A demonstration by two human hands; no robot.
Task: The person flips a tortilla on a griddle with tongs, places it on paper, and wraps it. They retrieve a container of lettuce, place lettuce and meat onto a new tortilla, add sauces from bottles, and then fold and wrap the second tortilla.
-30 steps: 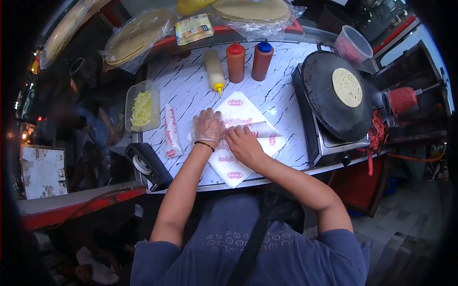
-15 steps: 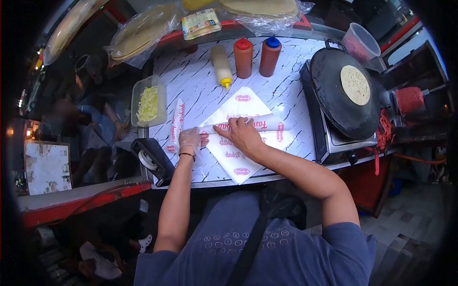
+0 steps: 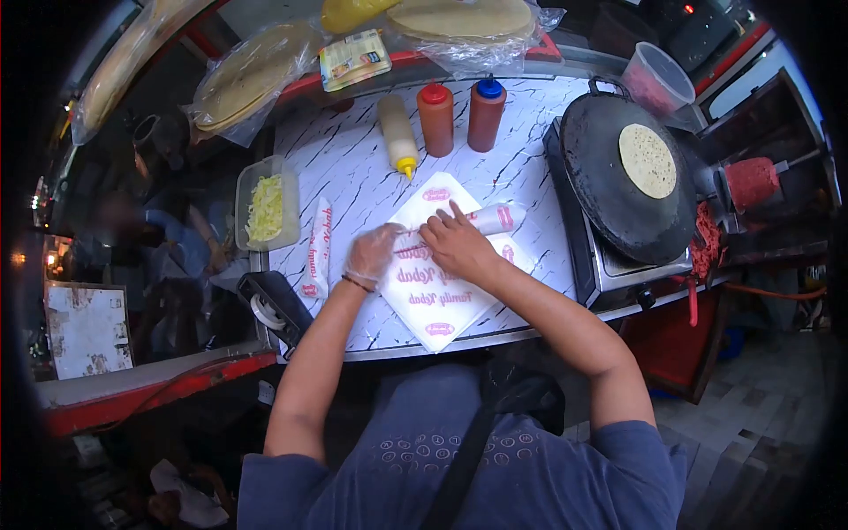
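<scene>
My left hand (image 3: 374, 253), in a clear plastic glove, is closed round the left end of a paper-wrapped roll (image 3: 496, 218). Bare, my right hand (image 3: 458, 244) presses on the middle of that roll, its fingers bent over the paper. Beneath both lies a stack of printed wrapping paper (image 3: 439, 305), turned cornerwise. Another wrapped roll (image 3: 318, 249) rests on the marble-patterned counter to the left of my left hand. What is inside the rolls is hidden by the paper.
Shredded greens fill a plastic tub (image 3: 291, 203) at left, above a black tape dispenser (image 3: 276, 309). Sauce bottles (image 3: 435, 120) stand at the back. At right, a flatbread (image 3: 647, 161) lies on a round black griddle (image 3: 583, 190). Bagged flatbreads (image 3: 252, 79) sit behind.
My left hand has moved from below the roll's left end to around it. My right hand has shifted slightly, and the roll now lies more tilted, its right end farther up.
</scene>
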